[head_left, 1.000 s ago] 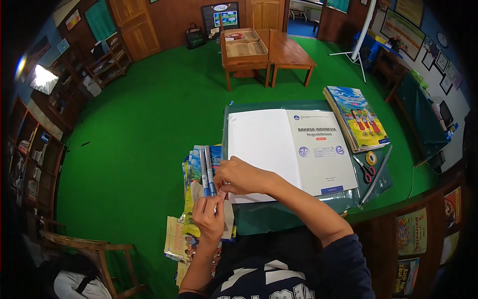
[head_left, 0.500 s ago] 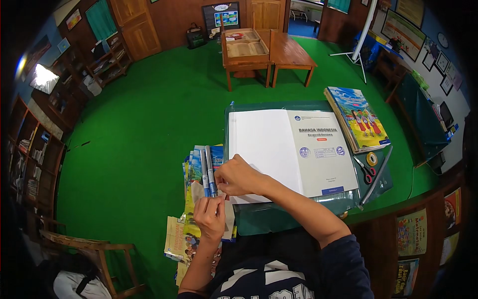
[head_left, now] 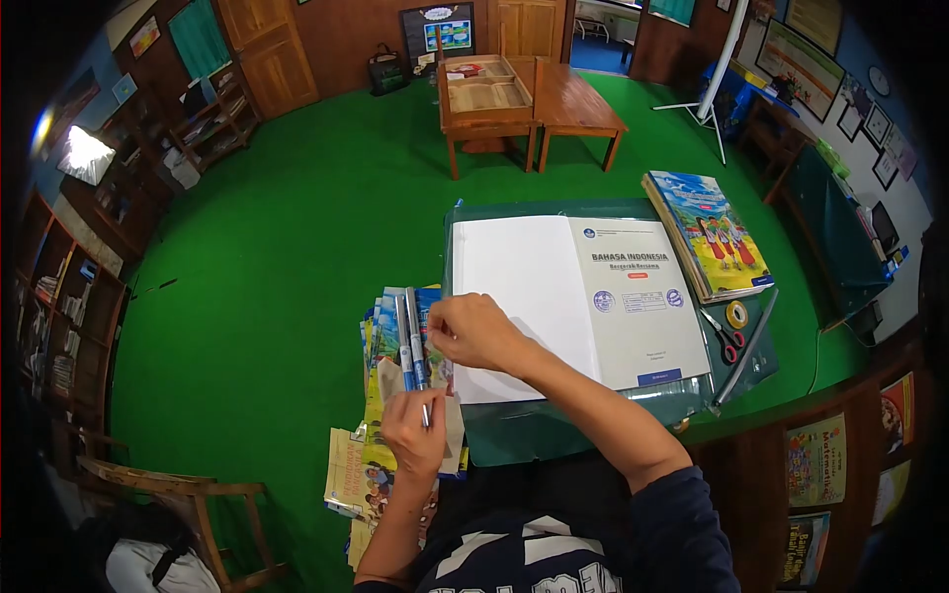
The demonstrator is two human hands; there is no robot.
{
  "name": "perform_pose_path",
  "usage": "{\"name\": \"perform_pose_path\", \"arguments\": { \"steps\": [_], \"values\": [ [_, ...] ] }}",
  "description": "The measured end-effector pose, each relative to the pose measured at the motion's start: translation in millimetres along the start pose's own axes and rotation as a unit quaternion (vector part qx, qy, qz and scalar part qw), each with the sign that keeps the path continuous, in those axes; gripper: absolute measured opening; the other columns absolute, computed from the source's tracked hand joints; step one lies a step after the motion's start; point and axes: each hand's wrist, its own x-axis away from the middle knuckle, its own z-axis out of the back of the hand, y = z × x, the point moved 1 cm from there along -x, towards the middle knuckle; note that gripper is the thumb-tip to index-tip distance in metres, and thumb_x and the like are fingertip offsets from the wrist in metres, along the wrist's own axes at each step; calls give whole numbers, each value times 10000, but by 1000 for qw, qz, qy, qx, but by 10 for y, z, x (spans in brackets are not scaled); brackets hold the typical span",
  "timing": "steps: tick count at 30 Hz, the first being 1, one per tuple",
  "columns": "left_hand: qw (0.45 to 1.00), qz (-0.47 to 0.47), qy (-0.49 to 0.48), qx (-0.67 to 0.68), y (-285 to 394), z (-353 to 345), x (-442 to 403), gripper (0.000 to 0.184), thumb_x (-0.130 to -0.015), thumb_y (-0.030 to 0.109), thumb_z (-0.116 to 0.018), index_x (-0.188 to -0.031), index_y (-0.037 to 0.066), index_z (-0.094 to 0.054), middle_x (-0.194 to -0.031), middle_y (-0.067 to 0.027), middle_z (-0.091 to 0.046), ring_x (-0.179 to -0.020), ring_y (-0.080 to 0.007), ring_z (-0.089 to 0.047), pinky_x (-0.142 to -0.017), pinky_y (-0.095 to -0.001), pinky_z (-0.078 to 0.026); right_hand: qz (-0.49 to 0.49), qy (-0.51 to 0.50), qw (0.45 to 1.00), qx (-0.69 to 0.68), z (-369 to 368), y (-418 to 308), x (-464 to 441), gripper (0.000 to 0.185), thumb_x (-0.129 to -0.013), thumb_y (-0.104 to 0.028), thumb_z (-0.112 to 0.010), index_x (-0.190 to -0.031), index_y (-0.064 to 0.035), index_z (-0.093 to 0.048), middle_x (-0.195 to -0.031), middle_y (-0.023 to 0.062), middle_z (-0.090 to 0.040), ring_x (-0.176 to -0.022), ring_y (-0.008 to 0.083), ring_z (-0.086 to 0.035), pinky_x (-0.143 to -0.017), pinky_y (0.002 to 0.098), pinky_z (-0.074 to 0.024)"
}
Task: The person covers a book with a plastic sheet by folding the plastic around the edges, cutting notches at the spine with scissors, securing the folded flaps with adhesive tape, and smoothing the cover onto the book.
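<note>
Two slim silver-and-blue pens lie side by side above a stack of books at my left. My left hand is closed at their lower ends, and the tip of one pen shows past its fingers. Just right of the pens, my right hand has its fingers curled together; what they hold, if anything, is hidden. Its forearm crosses an open book with a blank left page and a title page reading "Bahasa Indonesia". The book rests on a green-covered table.
A pile of books stands at the table's right, with scissors, a roll of tape and a dark rod nearby. Wooden tables stand farther back on the green floor. A wooden chair is at the lower left.
My right hand has risen slightly away from my left hand. More of a pen's lower end now shows at my left hand. The open book stays in place.
</note>
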Motion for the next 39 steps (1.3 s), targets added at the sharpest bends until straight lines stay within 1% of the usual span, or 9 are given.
{"name": "perform_pose_path", "arguments": {
  "steps": [4, 9, 10, 12, 14, 19, 30, 35, 39],
  "values": [
    [976, 181, 28, 117, 57, 195, -186, 94, -764, 2, -708, -842, 19, -659, -827, -72, -638, -678, -199, -558, -635, -312, -457, -22, 32, 957, -286, 278, -13, 114, 101, -785, -72, -640, -769, 19, -679, -651, 93, -637, -554, 182, -529, -586, 269, -446],
    [970, 203, 62, 118, 215, 534, -221, 102, -796, 21, -687, -892, -11, -677, -884, -93, -685, -720, -163, -588, -665, -282, -472, -43, 90, 927, -362, 676, -256, 615, 38, -798, -25, -652, -812, 3, -673, -751, 71, -648, -654, 154, -546, -697, 266, -445],
    [949, 238, 6, 206, 321, 617, -215, 117, -825, 33, -671, -927, -21, -686, -888, -94, -689, -715, -158, -580, -666, -266, -466, -47, 91, 927, -360, 718, -311, 725, 38, -798, -25, -652, -812, 3, -673, -751, 71, -648, -654, 154, -546, -697, 266, -445],
    [914, 273, -54, 296, 564, 734, -212, 139, -853, 45, -654, -962, -30, -694, -892, -96, -692, -710, -152, -573, -668, -251, -460, -2, 153, 953, -261, 809, -440, 957, 52, -778, -23, -671, -830, -24, -677, -785, 59, -651, -684, 158, -563, -763, 290, -434],
    [766, 348, -156, 517, 798, 702, -195, 190, -917, 59, -601, -1043, -48, -697, -876, -83, -686, -714, -115, -534, -661, -215, -431, 43, 210, 964, -157, 834, -530, 1179, 96, -759, -20, -690, -849, -50, -681, -819, 46, -654, -713, 162, -579, -829, 313, -424],
    [738, 331, -235, 539, 1026, 554, -87, 212, -954, 51, -557, -1081, -49, -694, -908, -83, -688, -721, -89, -507, -657, -183, -406, 106, 379, 907, 148, 527, -497, 1701, 176, -727, -23, -709, -880, -106, -685, -863, 13, -652, -769, 164, -599, -903, 366, -387],
    [735, 316, -291, 524, 1374, 275, 10, 194, -920, 5, -599, -1081, -35, -699, -937, -87, -691, -731, -88, -524, -657, -163, -400, 86, 415, 872, 244, 462, -312, 2330, 208, -714, -63, -722, -908, -135, -703, -906, -6, -655, -885, 167, -585, -889, 372, -392],
    [723, 342, -230, 554, 1534, 228, -55, 168, -889, -21, -627, -1033, -29, -713, -919, -91, -692, -734, -100, -553, -648, -179, -415, 66, 374, 913, 147, 626, -350, 2475, 254, -705, -79, -741, -953, -127, -720, -993, 20, -642, -934, 201, -564, -883, 366, -394],
    [781, 297, -321, 445, 1547, 270, -49, 146, -833, -22, -673, -970, -20, -724, -925, -107, -698, -720, -135, -582, -655, -215, -449, -78, 336, 932, -112, 886, -291, 2448, 276, -714, -42, -724, -984, -101, -728, -1051, 56, -613, -957, 229, -544, -873, 352, -396]
  ]
}}
